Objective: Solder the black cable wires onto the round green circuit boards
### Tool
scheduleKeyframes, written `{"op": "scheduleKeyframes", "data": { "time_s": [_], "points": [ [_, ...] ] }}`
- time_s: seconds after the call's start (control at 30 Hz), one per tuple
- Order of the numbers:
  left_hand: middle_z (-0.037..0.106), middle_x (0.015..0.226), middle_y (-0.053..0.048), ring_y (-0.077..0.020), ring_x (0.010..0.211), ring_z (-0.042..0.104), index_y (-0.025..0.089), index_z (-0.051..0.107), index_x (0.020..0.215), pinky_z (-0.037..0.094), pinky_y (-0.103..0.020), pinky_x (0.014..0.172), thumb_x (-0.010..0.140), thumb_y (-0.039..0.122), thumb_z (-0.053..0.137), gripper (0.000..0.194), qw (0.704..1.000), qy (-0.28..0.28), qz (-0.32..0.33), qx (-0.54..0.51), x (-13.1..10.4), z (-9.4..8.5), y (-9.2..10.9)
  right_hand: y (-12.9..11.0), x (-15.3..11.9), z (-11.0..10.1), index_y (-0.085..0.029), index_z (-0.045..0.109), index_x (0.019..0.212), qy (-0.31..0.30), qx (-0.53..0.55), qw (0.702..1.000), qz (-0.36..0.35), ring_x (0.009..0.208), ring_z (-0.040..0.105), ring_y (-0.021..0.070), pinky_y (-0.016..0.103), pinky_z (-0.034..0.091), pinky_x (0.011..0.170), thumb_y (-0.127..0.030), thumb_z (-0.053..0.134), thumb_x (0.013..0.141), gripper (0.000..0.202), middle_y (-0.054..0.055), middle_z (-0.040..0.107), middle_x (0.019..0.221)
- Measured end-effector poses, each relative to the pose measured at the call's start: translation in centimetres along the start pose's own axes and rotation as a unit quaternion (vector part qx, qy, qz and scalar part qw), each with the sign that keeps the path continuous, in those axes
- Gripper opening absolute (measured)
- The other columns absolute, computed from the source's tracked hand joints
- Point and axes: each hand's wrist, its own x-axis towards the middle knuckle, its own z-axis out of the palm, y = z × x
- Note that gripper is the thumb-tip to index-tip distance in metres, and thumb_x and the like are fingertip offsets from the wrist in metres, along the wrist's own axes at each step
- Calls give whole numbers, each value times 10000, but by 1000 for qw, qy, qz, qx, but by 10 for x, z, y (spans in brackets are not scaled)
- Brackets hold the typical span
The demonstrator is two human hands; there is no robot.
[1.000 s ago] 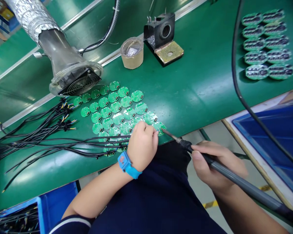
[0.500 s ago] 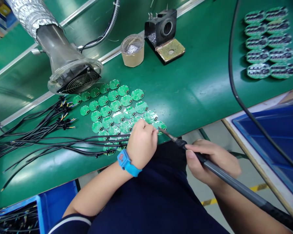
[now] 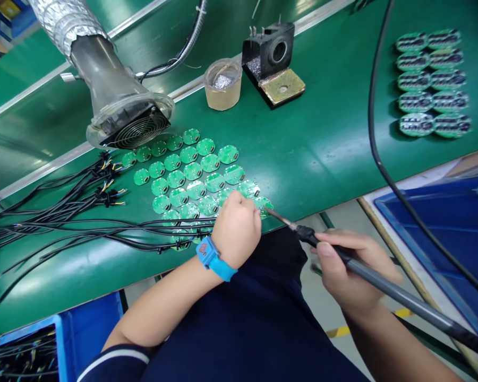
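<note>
My left hand (image 3: 238, 229), with a blue wrist strap (image 3: 215, 258), is closed at the lower right of the rows of green circuit boards (image 3: 192, 171). Black cables (image 3: 143, 229) run up to it from the left; what its fingers pinch is hidden. In my right hand (image 3: 354, 265) is a soldering iron (image 3: 386, 286), held by its grey handle. The iron's tip is at the rightmost board of the front row (image 3: 263, 203), close beside my left fingertips.
A fume duct with a fan (image 3: 139, 130) hangs over the back left. Behind the boards stand a solder cup (image 3: 222, 93) and an iron stand (image 3: 276, 63). Finished-looking boards (image 3: 416, 124) lie far right. Blue bins (image 3: 442, 223) flank the bench; the iron's cord (image 3: 376, 154) crosses the right side.
The view has shifted slightly. The iron's tip has drawn a little to the right along the board, and my right hand has moved right with it. My left hand stays closed beside the board.
</note>
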Motion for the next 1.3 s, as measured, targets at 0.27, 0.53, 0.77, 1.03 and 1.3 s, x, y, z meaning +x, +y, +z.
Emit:
{"op": "scheduleKeyframes", "data": {
  "time_s": [0.27, 0.53, 0.77, 1.03, 1.3],
  "points": [
    [536, 884, -105, -211, 839, 560, 109, 609, 803, 503, -344, 799, 882, 155, 443, 190, 998, -43, 19, 35, 4, -3, -1, 3, 29, 2, -189, 621, 781, 128, 152, 975, 102, 443, 511, 113, 259, 390, 396, -262, 623, 787, 73, -14, 572, 628],
    [562, 1016, -97, -217, 951, 564, 137, 599, 992, 504, -339, 848, 890, 313, 524, 217, 995, -8, 98, -29, -10, -19, -24, 19, 150, 86, -196, 567, 849, 85, 99, 991, 32, 587, 565, 128, 271, 482, 541, -427, 517, 861, 237, 4, 577, 679],
    [569, 1095, -85, -195, 1039, 539, 161, 569, 1071, 444, -340, 948, 904, 326, 506, 243, 993, 34, 84, -76, -47, -61, -96, 30, 197, 126, -143, 603, 1006, -122, 50, 991, -37, 710, 599, 109, 289, 533, 671, -419, 550, 876, 310, 30, 640, 883],
    [601, 905, -66, -215, 880, 538, 168, 600, 905, 425, -358, 831, 855, 501, 523, 345, 1000, -12, -7, 22, -88, -84, -175, 39, 113, 58, -221, 566, 1138, -178, 11, 984, -5, 651, 646, 151, 309, 541, 652, -457, 462, 890, 357, 54, 696, 878],
    [545, 759, -22, -167, 698, 513, 165, 576, 724, 349, -249, 614, 690, 650, 632, 489, 977, -196, 20, 80, -72, -105, -159, 42, 63, 42, -228, 564, 864, -297, -8, 949, -109, 909, 623, 247, 419, 506, 809, -512, 734, 662, 388, 75, 662, 966]
  ]
}}
